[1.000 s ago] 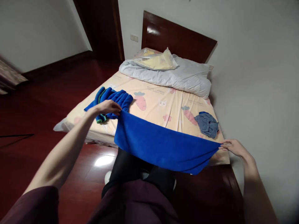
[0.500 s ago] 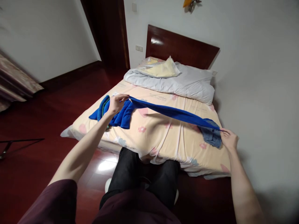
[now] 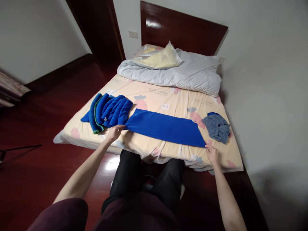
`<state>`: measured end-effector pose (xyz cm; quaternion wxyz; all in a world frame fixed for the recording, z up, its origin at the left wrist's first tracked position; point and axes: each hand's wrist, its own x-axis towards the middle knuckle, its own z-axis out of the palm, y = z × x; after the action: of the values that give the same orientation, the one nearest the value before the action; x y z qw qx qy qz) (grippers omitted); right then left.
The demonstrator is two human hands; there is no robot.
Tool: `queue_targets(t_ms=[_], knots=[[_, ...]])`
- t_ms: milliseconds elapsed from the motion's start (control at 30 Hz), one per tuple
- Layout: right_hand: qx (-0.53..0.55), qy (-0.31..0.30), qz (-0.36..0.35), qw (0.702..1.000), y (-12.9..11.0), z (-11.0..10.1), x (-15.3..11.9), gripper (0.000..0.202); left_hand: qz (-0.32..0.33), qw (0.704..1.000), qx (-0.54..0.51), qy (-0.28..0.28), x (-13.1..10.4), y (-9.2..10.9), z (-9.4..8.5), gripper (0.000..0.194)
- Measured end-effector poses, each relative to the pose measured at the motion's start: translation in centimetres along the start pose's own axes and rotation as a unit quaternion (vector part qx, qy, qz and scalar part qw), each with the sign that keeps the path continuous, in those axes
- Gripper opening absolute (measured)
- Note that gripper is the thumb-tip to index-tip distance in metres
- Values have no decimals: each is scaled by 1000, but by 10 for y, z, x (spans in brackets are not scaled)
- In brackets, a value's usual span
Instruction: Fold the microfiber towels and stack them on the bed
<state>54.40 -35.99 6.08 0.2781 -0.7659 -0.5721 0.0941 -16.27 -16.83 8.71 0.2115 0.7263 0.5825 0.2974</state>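
Note:
A long blue cloth (image 3: 166, 127) stretches flat across the front part of the bed (image 3: 158, 96). Its near left corner is pinched in my left hand (image 3: 115, 132), and its near right corner in my right hand (image 3: 212, 154). Left of the cloth, close to my left hand, lies a pile of rolled blue cloths (image 3: 113, 109); one roll (image 3: 93, 115) has a green edge. A crumpled grey-blue cloth (image 3: 218, 127) rests on the bed beyond my right hand, with some brighter blue fabric behind it.
A grey-white quilt (image 3: 192, 75) and a pale yellow pillow (image 3: 163, 57) lie toward the headboard (image 3: 180, 29). A wall stands close on the right. A thin dark stand (image 3: 21, 148) is on the floor at left.
Both hands have come down and nearer to my body. The blue cloth, held taut in a narrow strip above the bed before, is now spread wide on it. The view has tilted downward.

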Motion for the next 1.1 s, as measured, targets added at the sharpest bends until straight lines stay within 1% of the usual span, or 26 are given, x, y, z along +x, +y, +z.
queue_targets(t_ms=[67,133,233,300,400,533,633,700,800,867,967,1033,1067,1100], knots=[[-31,-31,16,999,1,12,-14,26,-4,998,31,-46,-16,-11,17,28],[-79,-52,10,995,-5,20,-24,26,19,996,63,-64,-28,-14,30,26],[-174,-83,-49,980,-21,27,-32,33,66,991,96,-68,-34,-11,43,29],[-215,-111,-80,967,-32,29,-33,39,83,987,105,-89,-32,-9,47,32],[-240,-136,-77,958,-41,29,-32,43,76,983,123,-113,-27,-9,50,33],[-239,-143,-46,959,-35,20,-36,46,52,981,128,-133,-27,-11,48,36],[-234,-150,-27,960,-27,11,-45,46,41,983,107,-140,-32,-9,43,35],[-238,-159,-13,958,-24,5,-51,45,46,983,97,-150,-38,-6,41,34],[-251,-177,12,951,-29,-4,-58,45,73,976,97,-180,-49,-4,37,33],[-268,-200,29,942,-40,-11,-57,45,82,967,119,-210,-53,-6,34,34],[-321,-267,70,906,-64,-19,-44,42,75,948,180,-253,-50,-5,32,38],[-349,-301,89,883,-86,-16,-28,37,83,940,206,-259,-40,6,35,41],[-353,-306,88,880,-99,-10,-19,36,95,942,208,-246,-32,16,39,42],[-350,-303,78,883,-115,-1,-10,35,111,946,204,-224,-23,28,45,42]])
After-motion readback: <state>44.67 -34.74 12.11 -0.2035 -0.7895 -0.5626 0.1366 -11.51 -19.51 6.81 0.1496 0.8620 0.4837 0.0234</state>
